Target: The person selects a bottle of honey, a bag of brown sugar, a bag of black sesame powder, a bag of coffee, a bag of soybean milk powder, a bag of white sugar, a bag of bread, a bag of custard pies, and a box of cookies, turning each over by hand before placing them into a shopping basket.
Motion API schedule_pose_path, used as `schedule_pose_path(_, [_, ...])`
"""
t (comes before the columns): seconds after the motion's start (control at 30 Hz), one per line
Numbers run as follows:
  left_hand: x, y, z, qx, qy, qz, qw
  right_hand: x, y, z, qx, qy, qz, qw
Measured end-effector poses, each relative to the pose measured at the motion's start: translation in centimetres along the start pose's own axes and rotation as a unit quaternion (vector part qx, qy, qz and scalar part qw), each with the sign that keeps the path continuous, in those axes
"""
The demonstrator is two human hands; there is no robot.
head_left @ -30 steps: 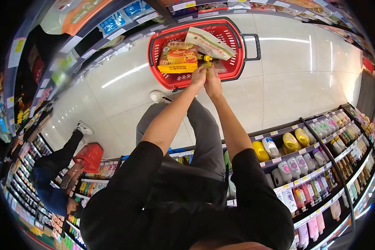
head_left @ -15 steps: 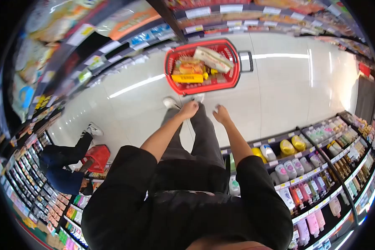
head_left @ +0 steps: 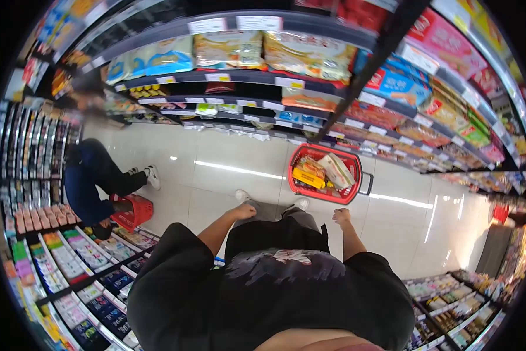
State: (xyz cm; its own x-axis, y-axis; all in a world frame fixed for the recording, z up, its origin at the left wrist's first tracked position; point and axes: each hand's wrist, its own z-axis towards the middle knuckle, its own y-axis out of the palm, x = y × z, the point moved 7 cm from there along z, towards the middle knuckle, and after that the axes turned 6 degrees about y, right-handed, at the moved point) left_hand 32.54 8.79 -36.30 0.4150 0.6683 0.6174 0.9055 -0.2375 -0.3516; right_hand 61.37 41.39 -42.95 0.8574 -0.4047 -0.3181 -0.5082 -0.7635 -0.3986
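Observation:
My left hand [head_left: 243,209] hangs beside my left thigh, its fingers curled into a loose fist with nothing visible in it. On the other side my right hand [head_left: 341,216] is held low, fingers loosely bent and a little apart, holding nothing. Nearest to it is a red shopping basket [head_left: 296,186] on the floor in front of my feet, touched by neither hand. Inside lie a yellow package [head_left: 308,178], a pale long pack [head_left: 337,170] and an orange-toned packet [head_left: 313,165]. The basket's dark handle [head_left: 366,183] sticks out to the right.
Shelves of bagged food [head_left: 310,52] run along the aisle ahead. At left, a person in dark clothes [head_left: 87,181] crouches by another red basket [head_left: 135,212]; a second, blurred person [head_left: 90,96] stands farther back. Shelves with bottles [head_left: 450,304] are behind me on the right.
My view has tilted up and turned left, so the food shelves fill more of it and the basket appears farther right. Both hands remain low and away from the basket.

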Motion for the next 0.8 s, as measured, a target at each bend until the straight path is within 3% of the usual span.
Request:
schedule_pose_path(0.13, [-4.9,1.0,-0.9,0.074,0.017,-0.092,0.993,-8.0,6.5,0.1,-0.026,-0.098,-0.100,0.990])
schedule_pose_path(0.2, [-7.9,0.5,-1.2,0.097,-0.002,-0.107,0.989,-12.8,10.5,-1.2,-0.017,-0.222,-0.182,0.958])
schedule_pose_path(0.27, [-10.7,-1.6,-1.3,0.154,0.061,-0.161,0.973,-16.6,14.7,-3.3,-0.028,-0.240,-0.178,0.954])
schedule_pose_path(0.37, [-14.9,-4.7,-3.1,0.203,0.057,-0.208,0.955,-19.6,21.0,-7.7,-0.060,-0.268,-0.233,0.933])
schedule_pose_path(0.43, [-19.1,-6.3,-2.3,0.206,0.096,-0.203,0.952,-23.0,25.5,-9.7,-0.079,-0.343,-0.276,0.894])
schedule_pose_path(0.5, [-21.5,-6.1,-3.4,0.197,0.124,-0.210,0.949,-24.6,27.7,-12.6,-0.088,-0.353,-0.306,0.880])
schedule_pose_path(0.57, [-22.9,-9.1,-7.0,0.201,-0.001,-0.326,0.924,-26.7,29.7,-13.5,-0.095,-0.369,-0.332,0.863])
schedule_pose_path(0.6, [-22.5,-10.2,-8.8,0.202,-0.004,-0.328,0.923,-26.2,29.7,-12.6,-0.092,-0.352,-0.299,0.882])
schedule_pose_path(0.67, [-24.0,-10.3,-11.4,0.195,-0.128,-0.451,0.862,-25.6,29.3,-12.2,-0.092,-0.329,-0.264,0.902])
schedule_pose_path(0.73, [-25.6,-11.0,-11.9,0.189,-0.132,-0.444,0.866,-25.3,28.3,-12.3,-0.023,-0.336,-0.360,0.870])
schedule_pose_path(0.8, [-27.2,-11.9,-11.3,0.182,-0.132,-0.440,0.870,-23.0,28.0,-9.4,-0.047,-0.300,-0.384,0.872])
